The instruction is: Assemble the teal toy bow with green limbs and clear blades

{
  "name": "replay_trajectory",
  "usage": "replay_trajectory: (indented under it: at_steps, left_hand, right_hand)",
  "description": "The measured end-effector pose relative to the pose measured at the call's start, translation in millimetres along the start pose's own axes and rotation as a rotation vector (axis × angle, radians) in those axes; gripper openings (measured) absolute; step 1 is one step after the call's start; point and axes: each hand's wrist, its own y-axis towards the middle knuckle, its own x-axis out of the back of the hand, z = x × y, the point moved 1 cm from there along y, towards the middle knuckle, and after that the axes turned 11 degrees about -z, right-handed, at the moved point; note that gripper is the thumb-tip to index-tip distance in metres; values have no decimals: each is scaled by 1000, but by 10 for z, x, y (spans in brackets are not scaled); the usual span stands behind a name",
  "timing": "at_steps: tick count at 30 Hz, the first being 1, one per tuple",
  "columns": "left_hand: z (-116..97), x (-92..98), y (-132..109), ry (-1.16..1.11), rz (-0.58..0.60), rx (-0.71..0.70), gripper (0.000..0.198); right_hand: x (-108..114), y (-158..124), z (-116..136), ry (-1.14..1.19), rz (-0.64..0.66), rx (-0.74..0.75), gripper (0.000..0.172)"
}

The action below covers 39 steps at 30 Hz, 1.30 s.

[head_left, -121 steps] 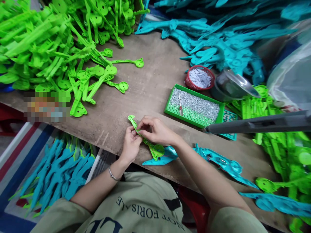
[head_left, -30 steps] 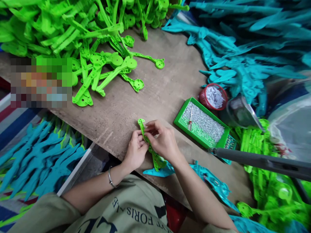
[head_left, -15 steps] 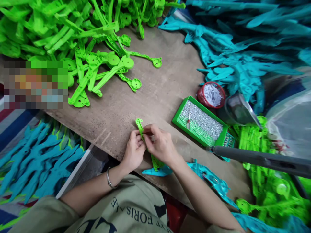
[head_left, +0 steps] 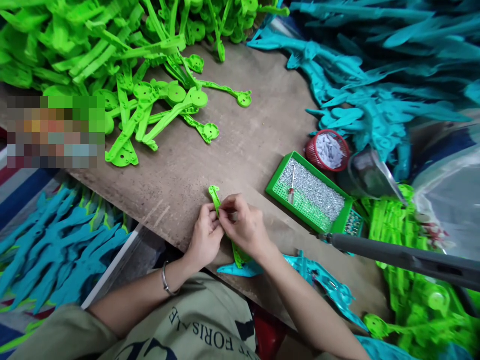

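A long green plastic part [head_left: 215,196] runs between my hands, its hooked end pointing away from me. My left hand [head_left: 205,234] is closed around its middle from the left. From the other side, my right hand [head_left: 243,222] pinches at the same part with thumb and fingertips; anything small between those fingertips is hidden. The part's wider end shows below my right hand. Under my right forearm, a blue plastic part [head_left: 326,282] lies on the table [head_left: 240,145] near its front edge.
Green parts [head_left: 112,55] are heaped at the back left, blue parts [head_left: 360,75] at the back right. A green tray [head_left: 283,162] holds small metal pieces and a screwdriver [head_left: 291,192], beside a red basket [head_left: 311,152]. A dark rod-like tool [head_left: 393,252] reaches in from the right.
My hands stay on the green part, with only a slight shift of the right fingers. The view has moved a little; the rest lies as before.
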Motion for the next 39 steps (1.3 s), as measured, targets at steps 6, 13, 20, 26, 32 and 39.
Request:
replay_trajectory:
  at_steps: [6,13,20,26,32,39]
  left_hand:
    - [14,14,-6,39,-1,6,30]
    - [-9,17,-18,41,-7,24,29]
    - [-8,38,-6,52,6,13,29]
    - [-4,15,12,16,16,42,35]
    - [2,26,14,27,-21,31,34]
    - [-32,37,37,30,5,-15,38]
  right_hand:
    - [-71,-113,31,-30,-167,-29,5]
    - [-38,-283,134,-31,-176,51,14]
    - [-6,-244,143,32,-118,-22,16]
    - [88,-163,79,224,-137,-197,19]
    - [36,-237,124,-10,-34,53,21]
    - [114,-174,87,17,144,-48,24]
